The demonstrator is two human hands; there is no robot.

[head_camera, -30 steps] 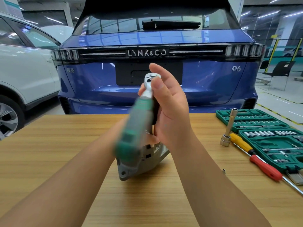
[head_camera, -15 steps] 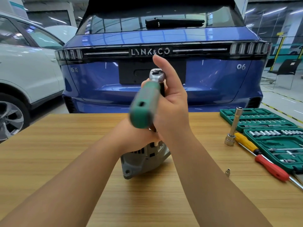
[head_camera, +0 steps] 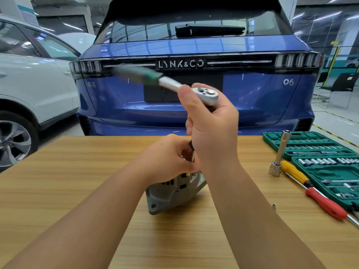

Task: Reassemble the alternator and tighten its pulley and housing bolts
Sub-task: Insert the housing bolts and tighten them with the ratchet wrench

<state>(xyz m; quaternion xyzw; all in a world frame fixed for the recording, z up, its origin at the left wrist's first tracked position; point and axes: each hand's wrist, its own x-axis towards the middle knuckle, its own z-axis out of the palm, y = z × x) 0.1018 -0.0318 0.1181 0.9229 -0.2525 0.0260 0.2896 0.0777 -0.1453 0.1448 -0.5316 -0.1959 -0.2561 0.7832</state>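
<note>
Alternator (head_camera: 172, 193) mid-table (head_camera: 77, 181), tilted, well clear of edges. Left hand (head_camera: 171, 158) curled over its top. Right hand (head_camera: 211, 129) wrapped under ratchet (head_camera: 204, 94) head; green handle blurred, pointing left. Socket case (head_camera: 320, 162) near right edge.

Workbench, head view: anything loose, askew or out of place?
A small loose socket lies alone on the table, outside the open socket case. A long socket leans against the case beside two screwdrivers. The alternator sits tilted under both hands.
</note>
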